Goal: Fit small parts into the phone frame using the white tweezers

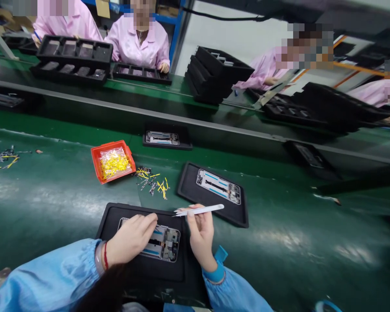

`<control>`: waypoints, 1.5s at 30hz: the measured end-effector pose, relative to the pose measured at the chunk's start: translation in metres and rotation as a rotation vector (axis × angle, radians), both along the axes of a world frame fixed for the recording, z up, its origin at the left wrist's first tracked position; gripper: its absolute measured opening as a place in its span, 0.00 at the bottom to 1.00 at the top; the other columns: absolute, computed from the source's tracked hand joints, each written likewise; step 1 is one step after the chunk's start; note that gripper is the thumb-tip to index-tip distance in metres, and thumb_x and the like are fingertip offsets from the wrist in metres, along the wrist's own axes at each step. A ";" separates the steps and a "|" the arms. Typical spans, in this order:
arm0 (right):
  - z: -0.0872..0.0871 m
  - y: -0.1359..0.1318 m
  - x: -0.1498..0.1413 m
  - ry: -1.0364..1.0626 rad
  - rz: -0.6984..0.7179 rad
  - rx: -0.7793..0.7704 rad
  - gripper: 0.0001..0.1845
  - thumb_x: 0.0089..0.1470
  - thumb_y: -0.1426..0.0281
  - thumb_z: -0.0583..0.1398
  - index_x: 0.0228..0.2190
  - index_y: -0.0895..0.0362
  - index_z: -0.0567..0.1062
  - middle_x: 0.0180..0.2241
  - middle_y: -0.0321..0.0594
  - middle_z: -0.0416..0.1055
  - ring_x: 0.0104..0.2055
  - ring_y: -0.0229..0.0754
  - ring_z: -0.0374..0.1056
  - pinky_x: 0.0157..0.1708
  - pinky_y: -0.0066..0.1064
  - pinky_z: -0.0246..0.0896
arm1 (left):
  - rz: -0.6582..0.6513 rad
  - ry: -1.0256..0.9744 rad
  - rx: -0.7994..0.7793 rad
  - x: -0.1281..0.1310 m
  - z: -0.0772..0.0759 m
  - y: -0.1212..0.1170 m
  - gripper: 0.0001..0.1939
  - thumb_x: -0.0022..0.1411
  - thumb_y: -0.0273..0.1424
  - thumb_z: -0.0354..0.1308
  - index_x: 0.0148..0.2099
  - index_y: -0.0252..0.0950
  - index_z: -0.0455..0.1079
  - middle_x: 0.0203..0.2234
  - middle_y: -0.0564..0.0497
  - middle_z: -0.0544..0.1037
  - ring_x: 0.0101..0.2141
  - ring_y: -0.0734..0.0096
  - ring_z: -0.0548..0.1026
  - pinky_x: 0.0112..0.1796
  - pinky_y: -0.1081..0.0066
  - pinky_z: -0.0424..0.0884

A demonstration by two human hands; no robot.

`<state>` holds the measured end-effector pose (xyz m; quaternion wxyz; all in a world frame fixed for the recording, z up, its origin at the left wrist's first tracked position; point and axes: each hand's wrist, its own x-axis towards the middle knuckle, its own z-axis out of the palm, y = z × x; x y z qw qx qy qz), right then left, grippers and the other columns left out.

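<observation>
An opened phone frame (162, 245) with a circuit board and blue strips lies in a black foam tray (110, 214) right before me. My left hand (133, 238) covers the frame's left part, its fingers pressed together and bent at the upper edge; the fingertips are partly hidden. White tweezers (204, 209) are pinched in my right hand (201, 236), just above the tray's right side. Their tips point left, towards my left fingers, and I cannot make out anything between them.
An orange bin (95, 167) holds a bag of small yellow parts; loose yellow-and-black strips (154, 182) lie beside it. Other phone trays (190, 186) (167, 145) stand ahead and right. Across the raised rail (117, 104), people in pink work among stacked black trays (211, 73).
</observation>
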<state>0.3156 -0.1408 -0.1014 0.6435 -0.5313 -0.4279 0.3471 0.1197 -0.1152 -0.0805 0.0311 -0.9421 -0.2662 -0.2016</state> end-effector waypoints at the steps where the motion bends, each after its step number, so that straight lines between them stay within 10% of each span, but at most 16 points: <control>1: -0.001 0.001 0.002 0.005 -0.013 -0.002 0.12 0.58 0.59 0.61 0.37 0.53 0.67 0.30 0.37 0.77 0.32 0.41 0.75 0.34 0.30 0.69 | -0.003 -0.009 -0.010 -0.001 -0.001 0.000 0.18 0.65 0.17 0.38 0.44 0.26 0.69 0.38 0.42 0.74 0.30 0.69 0.71 0.33 0.72 0.70; 34: -0.006 0.009 0.004 0.006 0.016 -0.039 0.16 0.57 0.56 0.60 0.38 0.53 0.66 0.29 0.37 0.75 0.32 0.44 0.74 0.34 0.36 0.68 | 0.031 -0.056 -0.182 -0.002 -0.004 0.005 0.22 0.51 0.12 0.41 0.44 0.30 0.67 0.44 0.41 0.72 0.34 0.68 0.72 0.35 0.72 0.71; 45: 0.017 -0.031 0.031 -0.482 -0.039 -0.128 0.09 0.60 0.61 0.54 0.33 0.53 0.70 0.31 0.38 0.66 0.32 0.43 0.66 0.32 0.32 0.63 | 0.064 -0.038 -0.295 0.002 -0.011 0.005 0.24 0.46 0.12 0.43 0.44 0.32 0.67 0.46 0.42 0.70 0.37 0.67 0.72 0.38 0.70 0.72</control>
